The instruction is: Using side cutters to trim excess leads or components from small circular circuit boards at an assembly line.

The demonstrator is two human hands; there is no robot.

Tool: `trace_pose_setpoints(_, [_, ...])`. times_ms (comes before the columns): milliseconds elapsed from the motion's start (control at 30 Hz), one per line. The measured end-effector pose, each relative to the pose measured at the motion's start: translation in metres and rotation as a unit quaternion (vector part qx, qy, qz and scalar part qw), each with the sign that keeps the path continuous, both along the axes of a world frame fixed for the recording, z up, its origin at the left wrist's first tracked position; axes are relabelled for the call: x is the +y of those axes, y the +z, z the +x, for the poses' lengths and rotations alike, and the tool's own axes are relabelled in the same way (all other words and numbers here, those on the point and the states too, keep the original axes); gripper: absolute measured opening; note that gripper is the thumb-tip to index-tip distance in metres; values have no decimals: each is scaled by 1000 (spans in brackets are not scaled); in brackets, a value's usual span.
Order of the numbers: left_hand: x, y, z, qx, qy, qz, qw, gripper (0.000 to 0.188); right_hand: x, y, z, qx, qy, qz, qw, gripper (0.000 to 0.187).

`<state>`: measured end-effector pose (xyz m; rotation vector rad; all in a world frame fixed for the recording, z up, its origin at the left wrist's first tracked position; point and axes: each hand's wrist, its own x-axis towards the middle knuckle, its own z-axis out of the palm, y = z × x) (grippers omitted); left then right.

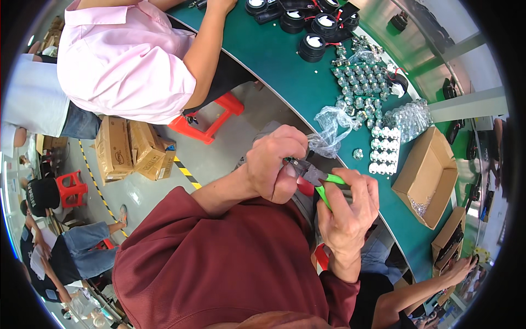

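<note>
The person in the dark red, softly creased shirt holds both hands in front of the chest, near the edge of the table (pixel 274 66), a smooth green top. The left hand (pixel 276 164) is curled tight, thumb and fingers pinching a small part (pixel 290 160), dark and greenish; the fingers hide most of it, so I cannot make out its shape. The right hand (pixel 350 205) is wrapped around the pliers (pixel 313 174), which have a dull grey metal head and slim bright green grips, slightly spread. The head points at the small part; whether it bites on it I cannot tell.

Just beyond the left hand lies a crumpled clear plastic bag (pixel 331 131), between the hands and a block of glinting metal pieces (pixel 361 79). Nearer the right hand sits a white grid of parts (pixel 384 151), beside an open cardboard box (pixel 427 181) with tiny bits at its near end. Farther along are round black cases (pixel 312 48) with white patches on top, and a co-worker in a pink shirt (pixel 126 66) sits on a red plastic stool (pixel 211 120).
</note>
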<state>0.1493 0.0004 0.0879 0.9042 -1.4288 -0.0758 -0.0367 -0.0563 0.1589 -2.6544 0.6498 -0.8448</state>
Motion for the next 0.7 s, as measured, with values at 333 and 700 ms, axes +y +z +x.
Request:
trace_pose_setpoints(333, [14,-2,5,426,-69,214,876,40,-18,21,-20,-103,-153,35,982,27])
trace_pose_setpoints(700, [6,19,14,559,-244,190,769,58,-24,-8,-27,-104,-138,138,975,24])
